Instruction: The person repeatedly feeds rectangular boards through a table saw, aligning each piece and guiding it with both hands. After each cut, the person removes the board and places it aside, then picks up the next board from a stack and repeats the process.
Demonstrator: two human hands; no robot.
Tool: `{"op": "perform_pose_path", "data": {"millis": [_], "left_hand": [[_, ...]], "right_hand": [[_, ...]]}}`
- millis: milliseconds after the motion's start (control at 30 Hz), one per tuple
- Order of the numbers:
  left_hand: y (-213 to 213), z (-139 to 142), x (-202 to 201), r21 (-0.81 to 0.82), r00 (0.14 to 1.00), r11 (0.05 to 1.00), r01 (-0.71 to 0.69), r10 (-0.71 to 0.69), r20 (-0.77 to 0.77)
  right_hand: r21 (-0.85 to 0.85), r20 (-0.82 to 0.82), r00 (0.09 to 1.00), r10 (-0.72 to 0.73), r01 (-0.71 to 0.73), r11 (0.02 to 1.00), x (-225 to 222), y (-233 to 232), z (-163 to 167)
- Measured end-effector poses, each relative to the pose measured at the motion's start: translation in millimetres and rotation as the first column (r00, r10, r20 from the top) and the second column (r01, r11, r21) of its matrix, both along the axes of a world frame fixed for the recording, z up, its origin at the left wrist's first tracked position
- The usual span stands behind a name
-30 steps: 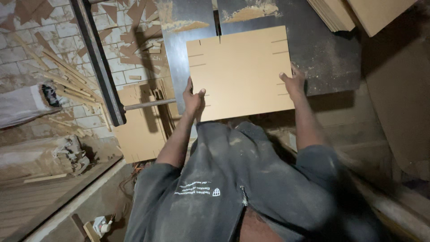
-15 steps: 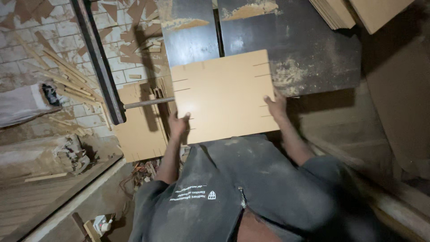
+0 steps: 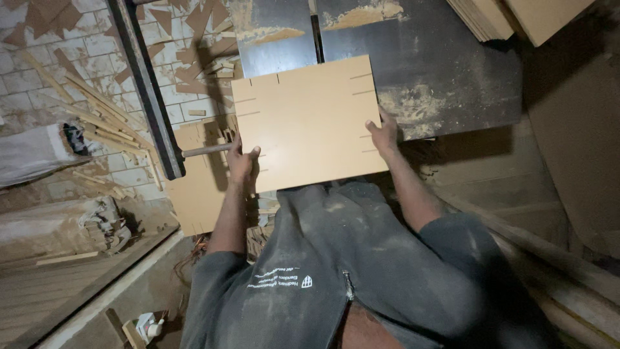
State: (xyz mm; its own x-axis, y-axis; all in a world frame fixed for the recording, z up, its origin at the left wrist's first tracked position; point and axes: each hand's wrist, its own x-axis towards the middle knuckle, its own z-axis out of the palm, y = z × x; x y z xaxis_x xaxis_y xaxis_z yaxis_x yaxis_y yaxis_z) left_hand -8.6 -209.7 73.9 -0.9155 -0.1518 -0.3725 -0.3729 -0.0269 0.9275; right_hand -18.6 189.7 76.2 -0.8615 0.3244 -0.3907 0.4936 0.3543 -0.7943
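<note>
A tan rectangular board (image 3: 310, 123) with short slots cut into its left, right and top edges is held flat in front of my chest, partly over the near edge of a dark saw table (image 3: 445, 77). My left hand (image 3: 241, 160) grips the board's left edge near its lower corner. My right hand (image 3: 383, 134) grips the right edge. A thin saw slot (image 3: 314, 29) runs along the table just beyond the board. Sawdust lies on the table to the right of the board.
A dark metal rail (image 3: 145, 87) slants down at the left, over a brick floor littered with wood strips (image 3: 97, 103). Another tan board (image 3: 201, 184) lies under my left hand. Stacked boards (image 3: 516, 16) sit at the top right. A large brown panel (image 3: 581, 148) stands at the right.
The board has come toward me and to the left, off the saw slot, and both hands have slid back along its side edges with it.
</note>
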Motion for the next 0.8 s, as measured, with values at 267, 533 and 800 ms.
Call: {"op": "perform_pose_path", "data": {"millis": [267,533,800], "left_hand": [[3,9,-32,-0.051,0.999,0.999,0.019,-0.017,0.041],[-10,9,20,0.011,0.99,0.999,-0.041,0.039,0.138],[-62,1,45,0.022,0.986,0.996,-0.083,0.078,0.147]], "right_hand": [[-0.078,-0.043,0.999,0.013,-0.016,0.997,-36,-3,10],[0.066,-0.087,0.993,0.078,-0.072,0.995,27,-9,1],[0.026,-0.238,0.967,0.087,-0.084,0.996,39,-54,-20]]}}
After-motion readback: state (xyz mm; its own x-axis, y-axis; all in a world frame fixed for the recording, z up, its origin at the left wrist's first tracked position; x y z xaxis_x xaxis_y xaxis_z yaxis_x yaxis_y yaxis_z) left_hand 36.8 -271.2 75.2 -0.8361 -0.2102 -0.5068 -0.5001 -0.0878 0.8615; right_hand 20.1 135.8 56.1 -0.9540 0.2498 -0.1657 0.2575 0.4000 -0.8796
